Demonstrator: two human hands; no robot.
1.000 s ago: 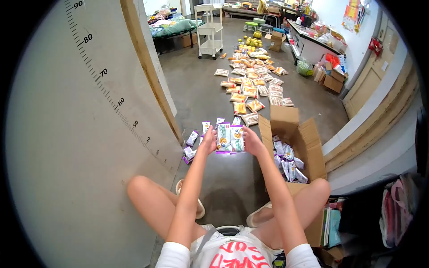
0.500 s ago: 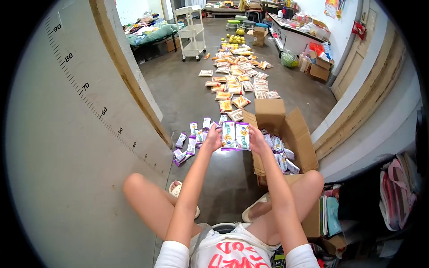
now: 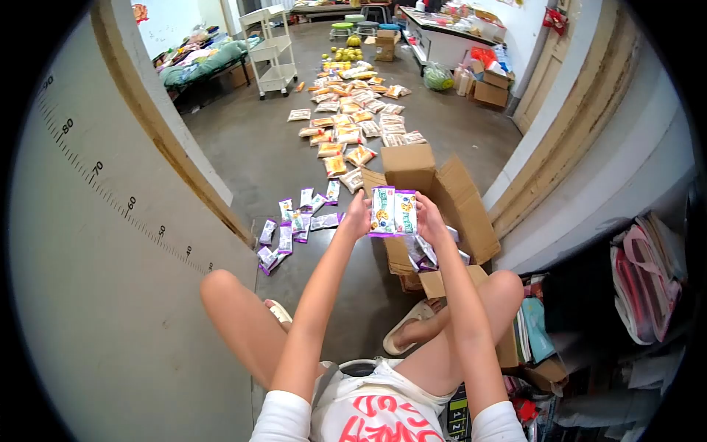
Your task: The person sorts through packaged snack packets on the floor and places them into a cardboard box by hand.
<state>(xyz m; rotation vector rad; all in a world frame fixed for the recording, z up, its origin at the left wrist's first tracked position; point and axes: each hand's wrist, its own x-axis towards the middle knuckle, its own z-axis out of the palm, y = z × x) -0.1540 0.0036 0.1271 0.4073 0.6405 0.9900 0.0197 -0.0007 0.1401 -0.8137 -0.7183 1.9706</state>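
Note:
My left hand [image 3: 359, 216] is closed on the edge of a white and purple snack packet [image 3: 382, 211] with a cookie picture. My right hand [image 3: 429, 216] grips a matching snack packet [image 3: 406, 212], and the two lie side by side, upright and facing me. Just behind and below them stands an open cardboard box [image 3: 471, 214] with more such packets [image 3: 420, 254] inside, partly hidden by my right hand and forearm. To the left on the floor lie several loose purple-edged packets [image 3: 286, 237].
Rows of yellow and white bread packs [image 3: 348, 135] stretch across the floor toward round yellow-green fruit [image 3: 346, 54]. A white trolley [image 3: 276, 74] stands at the back left. A door panel with a ruler scale [image 3: 110, 258] is at my left, and bags and books [image 3: 641, 287] at my right.
The view has turned right, so the room sits further left. Both hands with the two packets have shifted over the box's near left side, and the packets now overlap slightly.

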